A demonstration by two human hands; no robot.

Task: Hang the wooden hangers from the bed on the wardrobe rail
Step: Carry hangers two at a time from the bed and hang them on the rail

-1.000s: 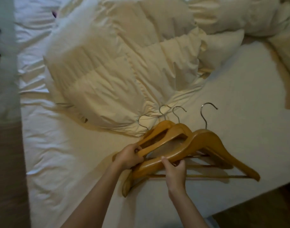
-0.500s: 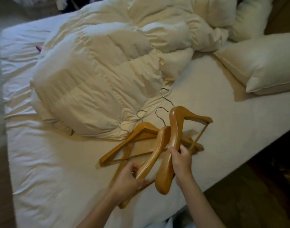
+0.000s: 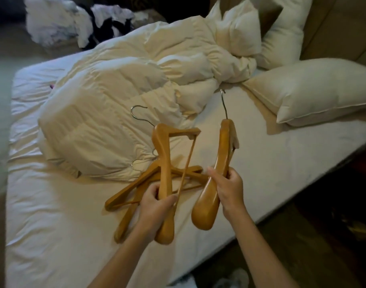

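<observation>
My left hand [image 3: 157, 206] grips one wooden hanger [image 3: 162, 154] by its lower arm, lifted above the bed with its metal hook pointing up and left. A second wooden hanger [image 3: 217, 169] is held edge-on in my right hand [image 3: 229, 190], its hook pointing away toward the pillows. Two more wooden hangers [image 3: 136, 188] lie crossed on the white sheet [image 3: 53, 215] under my left hand, their hooks against the duvet. No wardrobe rail is in view.
A crumpled cream duvet [image 3: 115, 100] covers the bed's middle. Pillows [image 3: 313, 90] lie at the right by the headboard. A pile of clothes [image 3: 74, 21] lies on the floor beyond the bed. Dark floor [image 3: 323, 225] runs along the near right edge.
Both hands have lifted a hanger each off the pile and pulled them apart. The view has swung up and right, showing the pillows and the clothes pile.
</observation>
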